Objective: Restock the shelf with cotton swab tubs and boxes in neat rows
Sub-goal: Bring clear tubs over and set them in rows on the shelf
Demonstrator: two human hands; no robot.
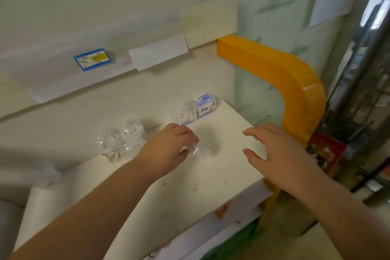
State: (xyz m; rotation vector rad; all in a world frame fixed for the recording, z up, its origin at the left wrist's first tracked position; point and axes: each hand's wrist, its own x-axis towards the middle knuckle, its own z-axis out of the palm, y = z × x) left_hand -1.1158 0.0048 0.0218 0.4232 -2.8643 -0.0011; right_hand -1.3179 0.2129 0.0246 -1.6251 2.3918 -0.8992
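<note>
A white shelf board [211, 175] runs across the middle of the head view. My left hand [168, 145] curls its fingers round a clear plastic tub [199, 150] that sits on the board. My right hand [276, 152] hovers open to the right of the tub, fingers spread, apart from it. At the back right stands a blue and white swab box [204, 104] with a clear tub [185, 113] touching its left side. A cluster of clear tubs [121, 140] stands at the back left.
An orange curved post [295, 82] borders the shelf's right end. A blue and yellow price label [92, 59] and a white tag [158, 54] hang on the shelf rail above. A red crate [329, 152] and metal racking lie to the right. Green packaging [232, 243] shows below.
</note>
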